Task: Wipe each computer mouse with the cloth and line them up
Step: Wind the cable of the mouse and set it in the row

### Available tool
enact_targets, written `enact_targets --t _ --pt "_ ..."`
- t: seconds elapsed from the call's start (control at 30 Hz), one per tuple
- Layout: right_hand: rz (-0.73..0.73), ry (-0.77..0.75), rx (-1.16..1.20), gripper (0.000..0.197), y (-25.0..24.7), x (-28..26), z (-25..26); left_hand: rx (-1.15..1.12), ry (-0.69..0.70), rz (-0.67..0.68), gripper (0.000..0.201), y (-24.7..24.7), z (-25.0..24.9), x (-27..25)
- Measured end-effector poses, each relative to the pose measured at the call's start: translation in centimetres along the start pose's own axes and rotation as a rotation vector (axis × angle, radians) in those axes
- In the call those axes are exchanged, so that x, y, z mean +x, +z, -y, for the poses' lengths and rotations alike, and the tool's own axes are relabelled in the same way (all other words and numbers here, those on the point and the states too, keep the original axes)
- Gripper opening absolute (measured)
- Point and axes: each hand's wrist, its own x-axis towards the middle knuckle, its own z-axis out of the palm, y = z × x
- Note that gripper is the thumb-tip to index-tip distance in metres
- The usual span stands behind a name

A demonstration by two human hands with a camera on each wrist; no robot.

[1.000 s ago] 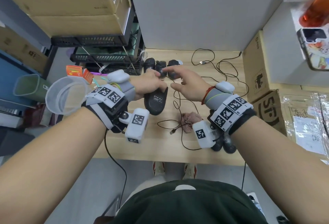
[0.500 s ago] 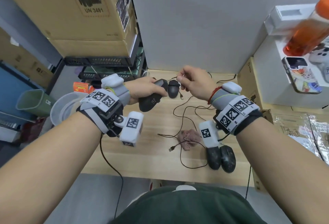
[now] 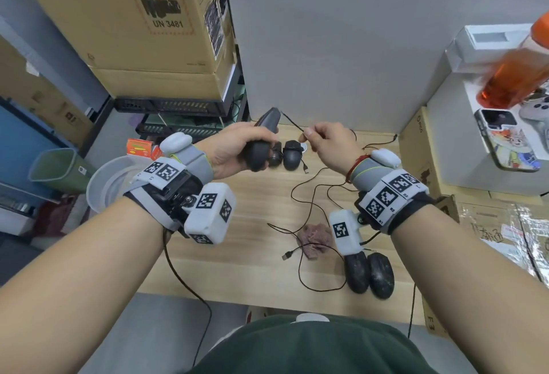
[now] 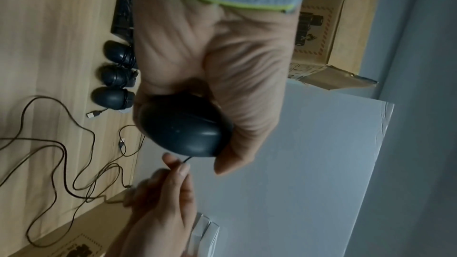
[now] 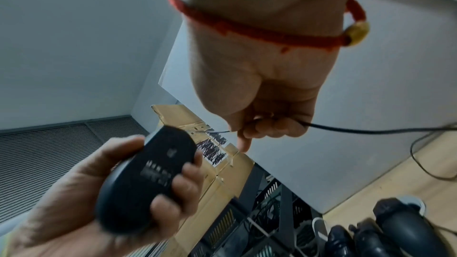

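My left hand (image 3: 237, 147) grips a black wired mouse (image 3: 263, 138) (image 4: 185, 126) (image 5: 146, 179), raised above the far part of the wooden desk (image 3: 237, 243). Just to its right, my right hand (image 3: 329, 141) (image 5: 267, 124) pinches that mouse's cable (image 3: 292, 124) (image 5: 371, 130) near its root. Three black mice (image 4: 111, 77) lie in a row at the back of the desk, one of them (image 3: 292, 155) plain in the head view. The pinkish cloth (image 3: 315, 238) lies crumpled at mid-desk. Two more black mice (image 3: 370, 274) sit side by side near the front right edge.
Loose cables (image 3: 315, 195) with USB plugs snake over the desk's middle. Cardboard boxes (image 3: 142, 16) are stacked at left over a black rack (image 3: 178, 104). A white box (image 3: 487, 135) with a phone and an orange bottle (image 3: 514, 76) stands at right. A grey panel (image 3: 341, 46) backs the desk.
My left hand has lifted the mouse off the desk and tilted it up. My right hand has left the row of mice and taken hold of the cable.
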Motion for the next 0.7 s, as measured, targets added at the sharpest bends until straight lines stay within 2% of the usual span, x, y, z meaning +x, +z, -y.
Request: enact_targets --t 0.07,0.2,0.27,0.4,0.47,0.53,0.63,0.7 --pt "0.052 0.02 0.107 0.041 1.2 0.0 0.2 -0.079 0.058 0.007 0.025 0.4 -0.1 0.2" --pt "0.146 0.049 0.264 0.056 3.2 -0.6 0.9 -0.159 0.081 0.046 0.027 1.2 -0.1 0.5" --pt "0.165 0.053 0.301 0.056 3.8 -0.8 1.3 -0.168 0.092 0.032 0.041 1.3 0.2 0.8" --pt "0.206 0.036 0.273 0.053 4.2 -1.2 1.3 -0.186 0.13 -0.1 0.046 1.2 0.2 1.2" --pt "0.214 0.005 0.201 0.049 4.0 -1.4 1.2 -0.17 0.133 -0.101 0.052 0.9 0.1 1.3" --pt "0.203 -0.01 0.136 0.045 3.9 -1.5 0.8 -0.151 0.124 -0.062 0.044 0.5 0.1 1.3" --pt "0.177 -0.015 0.124 0.045 3.8 -1.3 0.3 -0.177 0.111 -0.046 0.02 0.0 0.1 1.4" --pt "0.167 -0.018 0.123 0.045 3.4 -1.2 0.2 -0.196 0.132 -0.057 0.017 -0.3 0.0 1.4"
